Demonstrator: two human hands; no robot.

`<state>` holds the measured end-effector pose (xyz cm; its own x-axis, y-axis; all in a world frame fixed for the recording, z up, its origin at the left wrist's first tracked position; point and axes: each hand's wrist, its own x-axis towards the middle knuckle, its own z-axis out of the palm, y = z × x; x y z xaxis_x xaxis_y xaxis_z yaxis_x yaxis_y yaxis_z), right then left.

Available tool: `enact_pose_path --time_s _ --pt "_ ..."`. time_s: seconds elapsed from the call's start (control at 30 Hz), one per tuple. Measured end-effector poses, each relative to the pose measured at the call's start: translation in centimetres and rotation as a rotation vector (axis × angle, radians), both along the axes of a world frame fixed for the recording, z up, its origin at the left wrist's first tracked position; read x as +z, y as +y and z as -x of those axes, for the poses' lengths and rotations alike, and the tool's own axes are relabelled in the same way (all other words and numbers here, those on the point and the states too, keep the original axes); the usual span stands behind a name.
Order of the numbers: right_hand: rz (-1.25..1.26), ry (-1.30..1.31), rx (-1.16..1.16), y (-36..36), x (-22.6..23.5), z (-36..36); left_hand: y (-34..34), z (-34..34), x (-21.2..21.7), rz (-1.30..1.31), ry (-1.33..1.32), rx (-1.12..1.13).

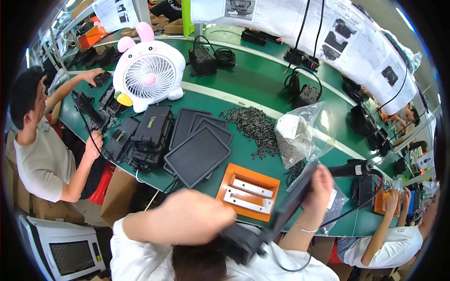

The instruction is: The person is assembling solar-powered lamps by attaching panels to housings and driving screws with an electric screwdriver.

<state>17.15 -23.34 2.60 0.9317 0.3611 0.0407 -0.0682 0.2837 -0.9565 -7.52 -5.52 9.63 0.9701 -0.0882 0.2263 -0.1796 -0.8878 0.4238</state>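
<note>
My left hand (194,218) is curled and blurred by motion; its knuckles meet a black plastic block (240,244), but what lies inside the fingers is hidden. My right hand (320,187) grips the upper end of a flat black panel (294,199), which slants down to the block and seems joined to it. A thin black cable (302,268) loops below. Beyond, between my hands, lies an orange fixture (227,180) with two white metal bars (252,188). Several flat black trays or covers (199,152) are stacked to its left.
Black housings (152,127) stand left of the covers, near a white rabbit-shaped fan (149,79). Loose dark screws (253,126) and a clear bag of small parts (300,133) lie farther back. Co-workers sit at left (47,154) and right (384,246). Paper sheets hang above.
</note>
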Motion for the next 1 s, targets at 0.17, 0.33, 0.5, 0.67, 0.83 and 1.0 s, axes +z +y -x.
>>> enact_pose_path --time_s 0.17,0.33,0.5,0.67,0.83,1.0 --pt "0.002 -0.34 0.168 0.2 0.2 1.0 0.9 2.5 1.8 -0.111 -0.046 0.054" --pt "0.135 -0.161 0.4 7.6 0.1 3.4 -2.1 -0.7 2.4 -0.355 -0.716 0.314" --pt "-0.049 -0.587 1.197 8.3 2.5 6.0 -3.5 -4.4 2.6 -0.328 -0.774 0.223" --pt "0.003 -0.677 1.021 8.3 1.5 6.6 0.7 -5.4 1.4 0.117 -0.437 -0.023" --pt "-0.282 -0.573 0.619 4.9 3.3 1.6 3.2 -3.9 0.0 0.116 -0.347 0.261" --pt "-0.034 -1.129 0.781 1.8 5.2 1.7 3.4 -4.4 -0.1 0.128 -0.29 0.253"
